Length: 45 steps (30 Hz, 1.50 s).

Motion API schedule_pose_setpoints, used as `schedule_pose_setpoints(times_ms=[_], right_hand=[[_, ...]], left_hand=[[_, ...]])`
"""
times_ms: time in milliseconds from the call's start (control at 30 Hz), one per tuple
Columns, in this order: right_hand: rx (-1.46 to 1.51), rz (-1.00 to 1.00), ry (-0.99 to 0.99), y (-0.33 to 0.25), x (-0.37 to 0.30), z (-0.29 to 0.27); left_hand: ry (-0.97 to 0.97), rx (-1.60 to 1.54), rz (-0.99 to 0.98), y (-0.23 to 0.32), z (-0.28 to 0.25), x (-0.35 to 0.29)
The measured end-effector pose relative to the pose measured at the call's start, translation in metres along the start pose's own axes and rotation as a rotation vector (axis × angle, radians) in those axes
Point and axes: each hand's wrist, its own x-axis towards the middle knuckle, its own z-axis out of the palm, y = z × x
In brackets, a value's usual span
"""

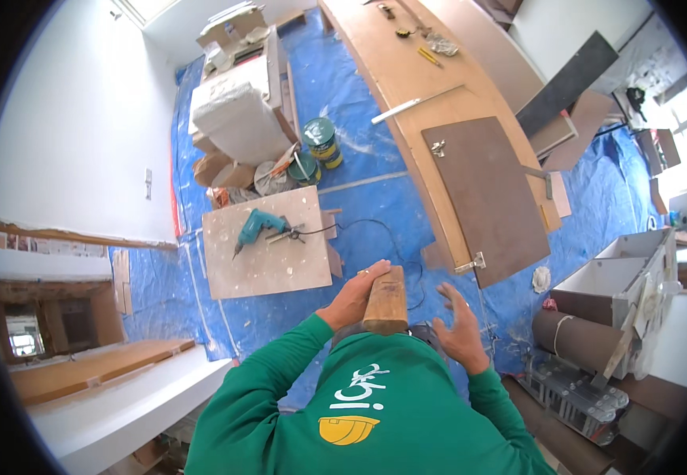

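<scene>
In front of my body is a worn wooden block (387,299), held in my left hand (357,294) with the fingers over its upper left side. My right hand (462,329) is raised to the right of the block, apart from it, its fingers spread and nothing in them. A teal corded drill (260,228) lies ahead and left on a pale, white-spotted board (270,273). To the right, a brown cabinet door (490,198) with metal hinges rests on a long wooden worktop (415,111).
Blue sheeting (375,182) covers the floor, crossed by the drill's black cable. Two green paint tins (322,144) stand beyond the board. A pencil-yellow tool (430,57) and a handsaw-like blade (419,103) lie on the worktop. At right are a brown roll (581,340) and a clear organizer case (573,396).
</scene>
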Motion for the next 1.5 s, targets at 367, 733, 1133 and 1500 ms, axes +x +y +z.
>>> schedule_pose_setpoints(times_ms=[367,733,1133,1500], right_hand=[[-0.004,-0.226,-0.017,0.054,-0.080,-0.106],[0.841,-0.008,0.191,0.181,-0.288,-0.311],[0.793,0.013,0.275,0.292,-0.254,-0.438],[0.978,0.083,0.141,0.393,-0.076,-0.593]], left_hand=[[-0.336,-0.296,-0.442,0.063,0.197,0.027],[-0.833,0.653,0.437,0.000,0.468,0.090],[-0.895,0.690,0.251,-0.018,0.584,0.204],[-0.713,0.561,0.182,-0.012,0.642,0.371]])
